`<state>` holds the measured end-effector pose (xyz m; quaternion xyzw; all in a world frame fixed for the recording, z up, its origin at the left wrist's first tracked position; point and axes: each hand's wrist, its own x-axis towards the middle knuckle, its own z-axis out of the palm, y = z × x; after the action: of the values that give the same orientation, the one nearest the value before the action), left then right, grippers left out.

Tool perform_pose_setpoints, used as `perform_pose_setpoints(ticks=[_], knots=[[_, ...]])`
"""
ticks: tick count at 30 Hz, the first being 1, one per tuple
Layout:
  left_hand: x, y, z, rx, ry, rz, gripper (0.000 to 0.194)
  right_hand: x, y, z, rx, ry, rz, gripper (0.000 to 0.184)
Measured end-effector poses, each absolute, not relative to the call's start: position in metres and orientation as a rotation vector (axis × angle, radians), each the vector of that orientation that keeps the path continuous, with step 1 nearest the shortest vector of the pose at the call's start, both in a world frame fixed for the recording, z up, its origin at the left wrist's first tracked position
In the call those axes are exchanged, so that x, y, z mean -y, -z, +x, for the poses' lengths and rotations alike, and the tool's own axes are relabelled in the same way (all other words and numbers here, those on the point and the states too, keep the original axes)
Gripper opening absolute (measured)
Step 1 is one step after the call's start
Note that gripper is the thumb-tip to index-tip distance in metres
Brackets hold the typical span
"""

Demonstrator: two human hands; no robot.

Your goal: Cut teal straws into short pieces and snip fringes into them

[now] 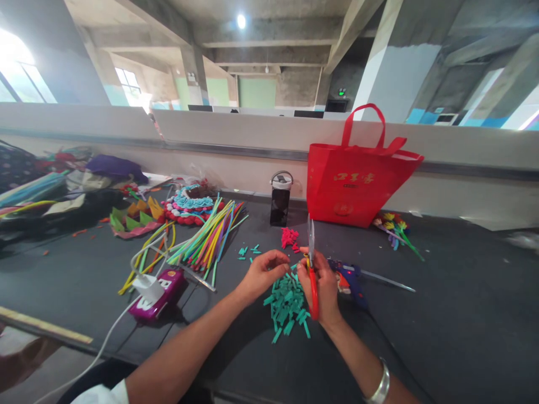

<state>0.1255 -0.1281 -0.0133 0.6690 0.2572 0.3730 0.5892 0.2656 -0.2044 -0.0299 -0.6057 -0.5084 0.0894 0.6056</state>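
Observation:
My right hand [324, 286] is closed around scissors with orange-red handles [313, 289], the blades [311, 238] pointing up and away from me. To its left, my left hand [265, 273] has thumb and forefinger drawn together in a pinch; whatever lies between the tips is too small to make out. Below both hands is a heap of short teal fuzzy pieces [288, 306]. A smaller heap of red pieces [288, 238] lies just beyond my fingers, and a few loose teal bits [243, 251] are scattered to its left.
Colourful pipe cleaners [214, 233] lie left of my hands, near a purple power strip [160, 294]. A blue glue gun [356, 283] lies beside my right hand. Behind stand a phone [279, 206] against a bottle and a red bag [357, 185]. Craft flowers [393, 227] lie at right.

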Motion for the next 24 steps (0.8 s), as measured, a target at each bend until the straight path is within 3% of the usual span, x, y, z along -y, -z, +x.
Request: perform_pose_setpoints(ticks=[7,12,17,24], knots=[[0.13,0.015,0.128,-0.709,-0.838,1.827,0.008,0.203,0.03,0.263,1.259,-0.1,-1.414,0.031],[0.131,0.015,0.13,-0.673,-0.892,1.441,0.01,0.204,0.034,0.26,1.291,-0.177,-1.478,0.035],[0.129,0.009,0.128,-0.565,-1.026,0.971,0.012,0.202,0.04,0.257,1.437,-0.04,-1.589,0.039],[0.133,0.007,0.131,-0.47,-1.041,0.85,0.015,0.201,0.043,0.251,1.537,0.052,-1.703,0.05]])
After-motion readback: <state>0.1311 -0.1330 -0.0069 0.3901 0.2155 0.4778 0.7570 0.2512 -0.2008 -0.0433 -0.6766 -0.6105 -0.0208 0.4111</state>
